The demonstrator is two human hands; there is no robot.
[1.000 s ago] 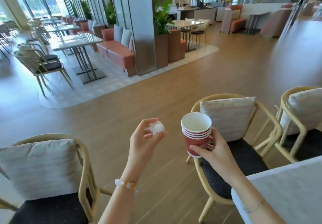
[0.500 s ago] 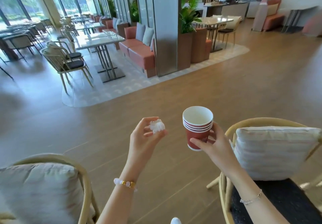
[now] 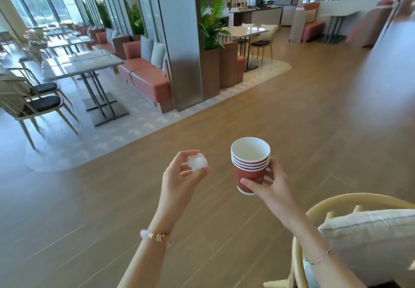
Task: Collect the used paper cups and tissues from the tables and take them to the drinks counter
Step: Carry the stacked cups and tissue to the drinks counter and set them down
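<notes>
a stack of red paper cups sat upright just right of the frame's centre, white rims nested one in another, the top cup showing a pale inside. the right hand held the stack low on its wall, thumb curled across the front and fingers wrapped behind. just left of it, apart from the cups, a crumpled white tissue lay pinched between the thumb and curled fingertips of the left hand, palm turned up. a beaded bracelet circled the left wrist and a thin chain the right. both hands hung over a wooden floor. in the lower right corner stood a pale wooden chair with a striped cushion. at the upper middle of the frame, far off, stood what seemed to be a drinks counter, too small to read clearly. tables and a salmon sofa filled the left.
</notes>
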